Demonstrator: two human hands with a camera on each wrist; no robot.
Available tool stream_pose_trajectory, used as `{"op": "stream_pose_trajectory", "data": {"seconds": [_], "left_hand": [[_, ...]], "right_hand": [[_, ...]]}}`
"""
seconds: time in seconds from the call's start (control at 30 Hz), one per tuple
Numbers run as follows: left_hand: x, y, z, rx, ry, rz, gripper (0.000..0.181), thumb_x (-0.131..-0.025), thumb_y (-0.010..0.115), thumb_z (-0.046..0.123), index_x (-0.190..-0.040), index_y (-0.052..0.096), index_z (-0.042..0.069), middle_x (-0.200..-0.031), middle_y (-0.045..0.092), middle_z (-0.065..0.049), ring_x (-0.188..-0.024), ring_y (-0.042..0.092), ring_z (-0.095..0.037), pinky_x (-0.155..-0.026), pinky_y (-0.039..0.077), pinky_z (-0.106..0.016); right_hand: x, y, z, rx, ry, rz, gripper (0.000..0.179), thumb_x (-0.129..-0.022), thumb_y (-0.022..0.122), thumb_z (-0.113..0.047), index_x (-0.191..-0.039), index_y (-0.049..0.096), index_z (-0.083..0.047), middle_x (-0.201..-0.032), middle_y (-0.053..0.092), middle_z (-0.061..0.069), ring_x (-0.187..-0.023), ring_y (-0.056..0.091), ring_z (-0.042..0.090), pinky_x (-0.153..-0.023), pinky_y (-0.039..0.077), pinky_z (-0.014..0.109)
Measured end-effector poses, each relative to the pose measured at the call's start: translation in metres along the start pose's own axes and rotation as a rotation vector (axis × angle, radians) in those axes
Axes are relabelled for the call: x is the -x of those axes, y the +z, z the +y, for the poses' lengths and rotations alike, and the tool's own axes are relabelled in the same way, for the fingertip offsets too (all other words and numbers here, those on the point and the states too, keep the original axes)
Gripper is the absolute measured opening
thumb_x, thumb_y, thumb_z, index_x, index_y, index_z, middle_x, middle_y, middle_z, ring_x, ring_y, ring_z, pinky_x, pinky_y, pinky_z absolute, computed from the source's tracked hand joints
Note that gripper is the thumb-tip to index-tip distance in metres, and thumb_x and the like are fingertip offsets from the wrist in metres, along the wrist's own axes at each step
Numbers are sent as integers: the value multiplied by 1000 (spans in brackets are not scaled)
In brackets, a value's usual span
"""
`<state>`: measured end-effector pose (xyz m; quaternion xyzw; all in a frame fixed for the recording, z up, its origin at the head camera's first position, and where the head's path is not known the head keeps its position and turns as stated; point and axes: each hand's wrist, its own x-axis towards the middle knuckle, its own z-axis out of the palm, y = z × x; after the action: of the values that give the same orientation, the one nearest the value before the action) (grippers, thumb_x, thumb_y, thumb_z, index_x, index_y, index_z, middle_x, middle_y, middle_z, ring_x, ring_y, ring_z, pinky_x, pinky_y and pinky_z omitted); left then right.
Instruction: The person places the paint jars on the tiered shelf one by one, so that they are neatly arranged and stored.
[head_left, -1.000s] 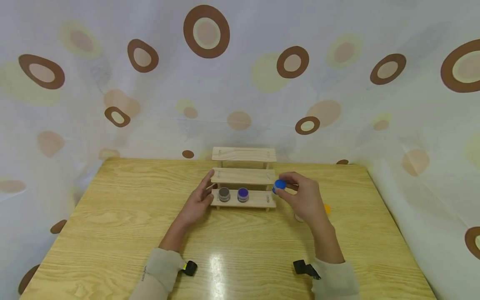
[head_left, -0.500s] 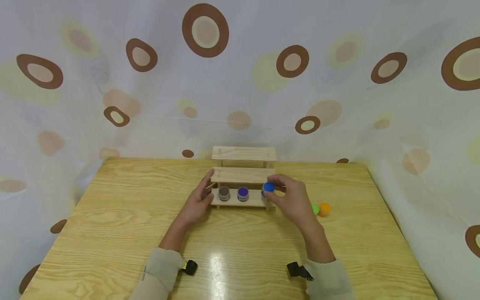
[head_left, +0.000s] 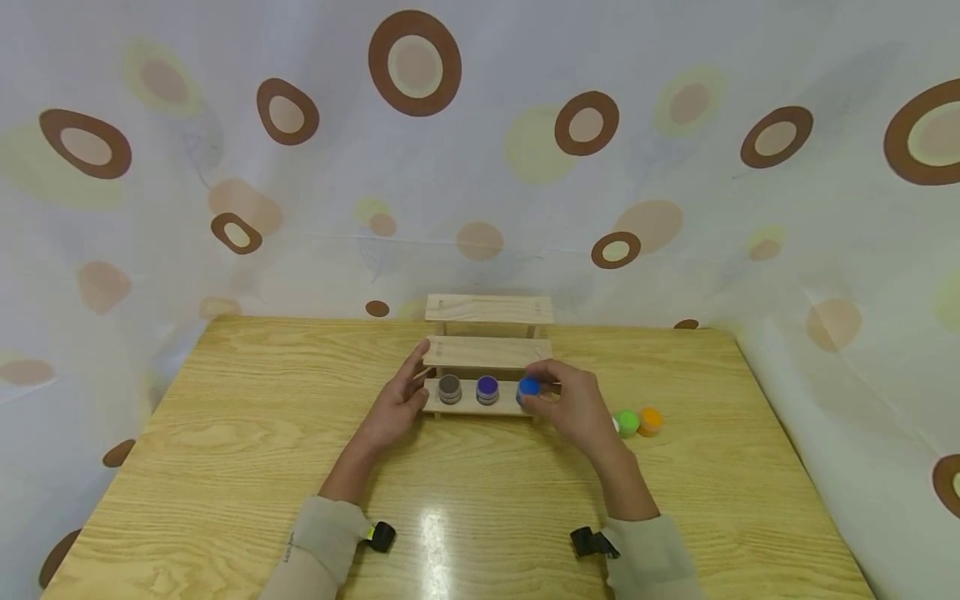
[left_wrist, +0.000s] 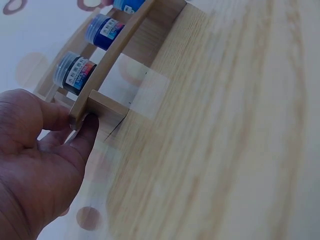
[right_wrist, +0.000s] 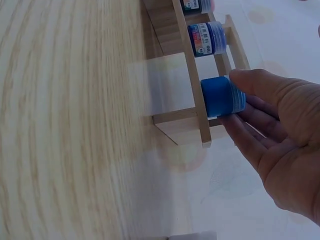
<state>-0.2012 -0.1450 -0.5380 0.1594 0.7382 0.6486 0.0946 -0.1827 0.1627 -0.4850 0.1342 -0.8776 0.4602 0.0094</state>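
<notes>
A three-tier wooden rack [head_left: 487,352] stands at the table's back. On its lowest shelf, a dark-lidded paint jar [head_left: 450,389] and a purple-blue paint jar [head_left: 487,390] stand upright, side by side. My right hand [head_left: 576,410] pinches a bright blue paint jar [right_wrist: 217,96] between thumb and fingers; its base meets the right end of that shelf. At the other end, my left hand [left_wrist: 45,160] holds the shelf's tip between thumb and finger. Printed labels show on the dark and purple-blue jars in the left wrist view.
Right of my right hand, a green-lidded jar [head_left: 627,423] and an orange-lidded jar [head_left: 651,422] stand on the wooden table [head_left: 262,417]. A white lid edge [head_left: 616,424] peeks out beside them, mostly hidden. A patterned curtain [head_left: 480,167] hangs behind the rack.
My right hand has carried the blue jar leftward and down onto the lowest shelf's right end, uncovering the green and orange jars. The left hand stays at the rack.
</notes>
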Motion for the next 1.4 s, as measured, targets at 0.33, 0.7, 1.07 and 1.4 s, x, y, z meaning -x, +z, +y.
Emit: {"op": "stream_pose_trajectory", "data": {"seconds": [0.33,0.7,1.07,1.4], "left_hand": [[-2,0,-3,-13,-3,-2,76,-109,40,-8,-172,12,25,-171,20,-25,-156,30,-45,-124,32,-58],[0,-3,-1,-20,-12,7,77,-110,41,-7,-172,14,29,-171,21,-22,-156,31,-43,-124,33,-55],[2,-5,1,-21,-27,20,77,-110,42,-7,-172,14,30,-172,20,-22,-157,29,-42,-125,32,-55],[3,-6,0,-26,-12,20,76,-109,41,-8,-172,13,23,-171,19,-26,-156,29,-46,-124,32,-58]], "right_hand": [[0,-8,4,-15,6,-25,41,-92,85,-12,-130,71,-4,-124,73,13,-117,71,35,-97,61,48],[14,-72,44,-233,-55,62,39,-96,80,-11,-132,69,1,-128,69,22,-121,69,29,-97,57,21],[37,-119,83,-366,33,222,45,-96,78,-3,-136,63,9,-128,71,10,-114,70,9,-94,58,20],[62,-144,121,-469,79,310,47,-95,75,4,-137,57,15,-123,73,2,-114,68,11,-92,57,16]]}}
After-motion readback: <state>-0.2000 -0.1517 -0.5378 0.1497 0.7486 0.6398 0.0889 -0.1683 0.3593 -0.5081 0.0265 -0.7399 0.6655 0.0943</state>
